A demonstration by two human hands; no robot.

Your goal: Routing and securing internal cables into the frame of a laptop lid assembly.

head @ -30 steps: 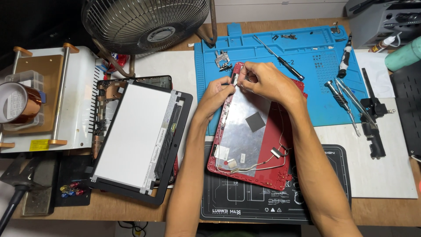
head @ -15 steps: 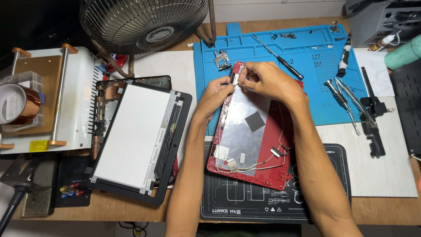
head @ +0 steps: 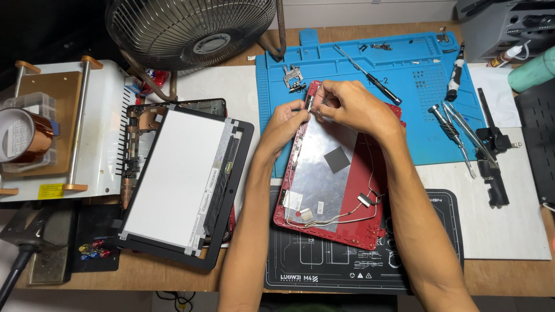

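Observation:
A red laptop lid (head: 341, 179) lies inside-up on the bench, lined with silver foil and thin white cables. Both my hands meet at its far left corner. My left hand (head: 286, 124) pinches the lid's edge by a small metal hinge bracket (head: 309, 103). My right hand (head: 355, 107) rests over the top edge, fingertips closed on the same bracket. What lies under the right palm is hidden.
A bare display panel in a black bezel (head: 182, 179) lies to the left. Screwdrivers (head: 370, 75) and a loose hinge (head: 293, 77) sit on the blue mat (head: 416, 52); more tools (head: 462, 133) at right. A fan (head: 191, 29) stands behind, tape rolls (head: 23, 136) far left.
Both hands stay at the lid's far corner; only the fingertips have shifted slightly on the bracket. Nothing else has moved.

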